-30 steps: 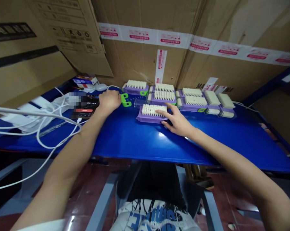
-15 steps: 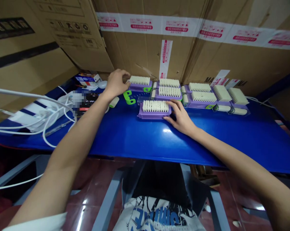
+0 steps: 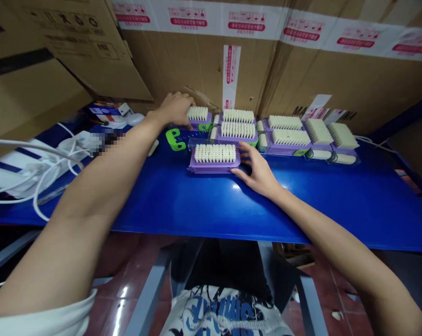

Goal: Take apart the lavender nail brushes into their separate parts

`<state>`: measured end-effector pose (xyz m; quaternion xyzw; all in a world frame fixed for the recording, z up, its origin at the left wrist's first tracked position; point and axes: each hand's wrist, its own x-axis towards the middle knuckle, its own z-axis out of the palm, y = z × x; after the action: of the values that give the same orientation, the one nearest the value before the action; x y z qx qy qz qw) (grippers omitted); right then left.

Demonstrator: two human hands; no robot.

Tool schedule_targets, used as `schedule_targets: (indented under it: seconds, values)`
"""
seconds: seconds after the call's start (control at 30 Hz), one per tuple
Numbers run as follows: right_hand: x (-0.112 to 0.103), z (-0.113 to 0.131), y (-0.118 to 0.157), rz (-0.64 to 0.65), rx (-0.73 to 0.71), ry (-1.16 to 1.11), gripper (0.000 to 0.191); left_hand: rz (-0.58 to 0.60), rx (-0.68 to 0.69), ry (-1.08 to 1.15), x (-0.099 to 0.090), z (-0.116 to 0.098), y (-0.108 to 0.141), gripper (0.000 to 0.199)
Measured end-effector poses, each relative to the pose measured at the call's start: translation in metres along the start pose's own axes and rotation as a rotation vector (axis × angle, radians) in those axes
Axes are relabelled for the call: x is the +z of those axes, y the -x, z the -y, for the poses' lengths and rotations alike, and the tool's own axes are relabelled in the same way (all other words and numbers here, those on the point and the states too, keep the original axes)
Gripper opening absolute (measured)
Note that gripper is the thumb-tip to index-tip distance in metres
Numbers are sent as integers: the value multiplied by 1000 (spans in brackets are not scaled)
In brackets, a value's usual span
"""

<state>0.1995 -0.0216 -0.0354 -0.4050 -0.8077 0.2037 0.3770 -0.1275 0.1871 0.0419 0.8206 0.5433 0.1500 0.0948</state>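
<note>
My left hand point(image 3: 177, 110) is closed over the left end of a purple brush point(image 3: 198, 114) with cream bristles at the back. My right hand point(image 3: 259, 170) has its fingers spread, thumb and fingertips touching the right end of a nearer purple brush point(image 3: 215, 157), which lies bristles up on the blue table point(image 3: 183, 200). A green clip-like piece point(image 3: 175, 140) lies below my left hand. Behind my right hand stand two more brushes point(image 3: 238, 123) side by side, one behind the other.
Further right stand several purple brushes point(image 3: 291, 135) with cream rollers. Cardboard point(image 3: 197, 60) rises behind the table. White cables point(image 3: 39, 186) and a power strip lie at the left. Small boxes point(image 3: 108, 109) sit at the back left.
The view has shifted, so the table items appear further left. My left hand has moved from beside the back brush onto its left end. My right hand stays at the near brush.
</note>
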Motion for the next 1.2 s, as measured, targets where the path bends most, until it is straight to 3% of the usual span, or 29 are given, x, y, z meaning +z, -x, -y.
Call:
schedule_targets:
  seconds: [0.1, 0.23, 0.3, 0.4, 0.53, 0.6, 0.7, 0.77, 0.87, 0.93, 0.97, 1.03, 1.13, 1.2]
  values:
    - [0, 4, 3, -88, -37, 63, 80, -69, 54, 79, -9, 0, 8, 104]
    - [0, 11, 8, -101, -35, 116, 45, -216, 98, 36, -43, -12, 18, 90]
    - [-1, 14, 7, -110, -20, 80, 32, -312, 121, 46, -62, -30, 26, 85]
    - [-7, 16, 3, -193, 9, -83, 33, -427, 216, 146, -78, -72, 46, 77]
    - [-23, 17, -3, -240, 59, -382, 63, -383, 288, 592, -57, -135, 81, 75]
    - [-34, 18, -3, -214, 67, -514, 84, -278, 274, 761, -37, -162, 100, 70]
    - [-56, 21, -2, -192, 68, -609, 102, -22, 302, 748, -9, -195, 126, 71]
    - [-72, 24, -1, -145, 100, -596, 91, 17, 304, 635, 3, -209, 137, 66]
    - [-93, 26, 0, -87, 200, -614, 58, 82, 344, 666, 11, -209, 141, 56]
    - [-102, 25, -1, -94, 256, -671, 52, 109, 391, 689, 9, -194, 139, 57]
    - [-105, 24, -1, -89, 270, -689, 53, 64, 404, 637, 7, -183, 139, 56]
    - [-110, 19, -2, -66, 260, -689, 54, -78, 408, 385, 5, -161, 142, 56]
    - [-114, 9, -2, 6, 215, -622, 55, -9, 469, 41, 12, -134, 150, 76]
    - [-118, 1, -1, 62, 221, -602, 55, 28, 449, -75, 19, -123, 158, 72]
